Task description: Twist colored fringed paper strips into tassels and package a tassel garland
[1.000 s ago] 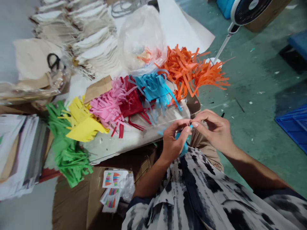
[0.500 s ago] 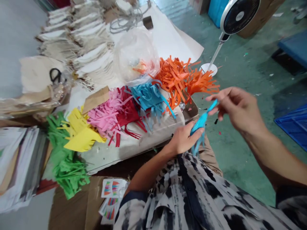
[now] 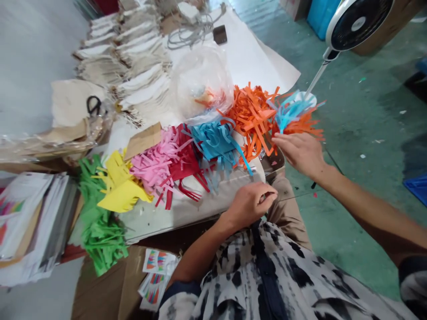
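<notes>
Change: a second ago both hands pinched the blue tassel [image 3: 289,112] together over the lap. Half a second ago the right was drawing it up and away. Now the right hand [image 3: 300,153] is out at the right end of the worktop [image 3: 187,209], fingertips at the tassel's base, with the tassel fanned over the orange pile [image 3: 253,111]. Can't tell if that grip is pinching it or has just let go. The left hand [image 3: 251,204] stayed by the near edge with no blue in it now, fingers pressed together. A thin thread may run from them, not sure.

My read: this piece is finished with in the hands and is being parked at the right end.

Counts:
- Fringe piles: 6, one per colour. Green pile [image 3: 100,231], yellow pile [image 3: 120,191], pink pile [image 3: 155,160], dark red pile [image 3: 187,162], blue pile [image 3: 213,140], orange.
- Loose tassel: 1.
- Scissors [image 3: 94,105]: 1, far left.
- Clear bag [image 3: 202,80]: 1, behind the piles.
- Fan [image 3: 356,20]: 1, on the floor.
- Printed cards [image 3: 156,262]: at least 3, stacked.
- Beige bags [image 3: 140,84]: overlapped, uncountable.
</notes>
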Demonstrator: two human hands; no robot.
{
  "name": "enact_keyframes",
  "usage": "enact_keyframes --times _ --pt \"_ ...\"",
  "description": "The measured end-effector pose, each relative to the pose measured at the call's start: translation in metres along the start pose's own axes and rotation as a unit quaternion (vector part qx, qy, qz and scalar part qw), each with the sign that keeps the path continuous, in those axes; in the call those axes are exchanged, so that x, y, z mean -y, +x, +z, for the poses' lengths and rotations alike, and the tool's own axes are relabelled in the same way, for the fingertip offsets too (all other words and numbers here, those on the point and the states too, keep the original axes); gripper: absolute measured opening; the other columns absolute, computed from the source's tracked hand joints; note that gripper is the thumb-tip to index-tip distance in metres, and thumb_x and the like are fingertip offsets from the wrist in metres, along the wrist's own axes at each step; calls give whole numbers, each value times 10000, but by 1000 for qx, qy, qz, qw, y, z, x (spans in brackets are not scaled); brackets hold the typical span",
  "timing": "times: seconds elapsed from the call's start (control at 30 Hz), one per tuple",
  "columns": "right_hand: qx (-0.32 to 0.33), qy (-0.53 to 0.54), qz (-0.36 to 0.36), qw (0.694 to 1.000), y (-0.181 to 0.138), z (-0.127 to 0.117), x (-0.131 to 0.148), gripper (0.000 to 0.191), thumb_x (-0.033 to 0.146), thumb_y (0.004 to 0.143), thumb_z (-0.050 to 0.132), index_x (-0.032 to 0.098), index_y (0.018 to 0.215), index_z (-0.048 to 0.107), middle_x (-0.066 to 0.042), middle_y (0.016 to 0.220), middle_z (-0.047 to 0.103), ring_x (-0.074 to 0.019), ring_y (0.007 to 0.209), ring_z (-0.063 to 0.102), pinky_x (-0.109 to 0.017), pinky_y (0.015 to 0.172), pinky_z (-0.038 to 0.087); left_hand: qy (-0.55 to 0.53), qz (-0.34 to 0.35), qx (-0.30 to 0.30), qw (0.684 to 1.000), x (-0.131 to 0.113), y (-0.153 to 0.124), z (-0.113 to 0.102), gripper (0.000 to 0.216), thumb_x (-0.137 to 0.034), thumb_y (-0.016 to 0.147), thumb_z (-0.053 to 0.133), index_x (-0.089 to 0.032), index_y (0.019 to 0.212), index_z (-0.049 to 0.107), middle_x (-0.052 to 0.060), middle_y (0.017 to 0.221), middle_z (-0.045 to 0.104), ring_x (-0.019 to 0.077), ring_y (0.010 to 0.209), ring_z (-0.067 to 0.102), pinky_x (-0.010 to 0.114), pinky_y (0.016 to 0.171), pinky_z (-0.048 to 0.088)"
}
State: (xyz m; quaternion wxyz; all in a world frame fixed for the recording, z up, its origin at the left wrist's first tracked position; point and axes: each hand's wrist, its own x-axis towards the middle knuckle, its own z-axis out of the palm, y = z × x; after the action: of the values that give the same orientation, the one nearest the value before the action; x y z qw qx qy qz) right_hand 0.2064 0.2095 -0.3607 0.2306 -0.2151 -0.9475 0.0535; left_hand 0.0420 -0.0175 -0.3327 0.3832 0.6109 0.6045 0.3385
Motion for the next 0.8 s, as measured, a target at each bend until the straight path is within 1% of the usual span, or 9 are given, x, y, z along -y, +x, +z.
enact_keyframes --times 0.1,0.2,0.33,0.47,0.53,0.6,0.7,0.77,0.8 --pt "61 -48 -24 997 -10 8 6 386 335 1088 543 308 1402 766 -51 1517 765 -322 1224 713 -504 968 486 -10 -13 -5 1000 2 -15 -7 221 -285 1092 622 -200 1100 827 80 1118 860 220 1007 777 332 925 559" --pt "50 -46 -1 998 -11 2 10 416 314 1029 539 275 1363 783 -88 1505 761 -352 1243 676 -526 991 446 -38 -11 -11 999 4 -29 -11 248 -307 1108 615 -204 1094 840 75 1112 868 221 1018 788 328 932 563" --pt "6 6 49 999 -8 -3 12 342 415 1057 544 251 1146 830 -140 1266 820 -382 1168 686 -547 950 466 -65 -18 -24 997 5 -44 -9 258 -328 1112 626 -205 1086 851 77 1111 874 226 1024 796 330 943 569" --pt "-76 153 41 984 -6 -10 15 222 384 1037 651 312 1144 832 -138 1220 830 -370 1125 729 -577 987 514 -83 -18 -33 996 9 -55 -10 263 -343 1120 631 -202 1085 850 83 1093 871 223 1023 795 323 944 562" --pt "-122 185 59 973 -3 -16 23 187 372 1027 702 354 1154 838 -129 1213 823 -373 1140 732 -586 1020 527 -88 -7 -37 995 12 -59 -13 259 -360 1118 653 -194 1088 848 82 1056 861 211 982 784 309 911 551" --pt "-132 192 69 970 3 -23 39 155 368 1015 757 380 1138 851 -110 1176 825 -365 1127 737 -582 1029 535 -84 4 -42 996 17 -62 -17 244 -366 1108 685 -187 1073 848 75 1009 844 194 927 764 293 865 535" --pt "-95 254 31 962 14 -36 84 107 319 976 843 377 1062 869 -59 1056 837 -304 1007 764 -520 940 579 -48 7 -74 996 25 -69 -24 259 -400 1091 725 -193 980 834 47 893 794 172 817 707 284 786 493" --pt "-42 349 10 936 20 -51 121 166 267 970 850 396 1071 871 -24 1006 828 -260 935 770 -456 842 608 -12 5 -110 994 30 -75 -28 329 -450 1097 711 -197 907 806 31 814 744 172 759 662 297 743 462" --pt "13 413 -5 910 21 -61 139 231 244 980 830 423 1123 867 -11 1009 826 -241 910 775 -423 792 619 0 7 -126 992 32 -78 -30 366 -471 1105 692 -200 878 789 28 785 721 175 739 644 307 723 450"
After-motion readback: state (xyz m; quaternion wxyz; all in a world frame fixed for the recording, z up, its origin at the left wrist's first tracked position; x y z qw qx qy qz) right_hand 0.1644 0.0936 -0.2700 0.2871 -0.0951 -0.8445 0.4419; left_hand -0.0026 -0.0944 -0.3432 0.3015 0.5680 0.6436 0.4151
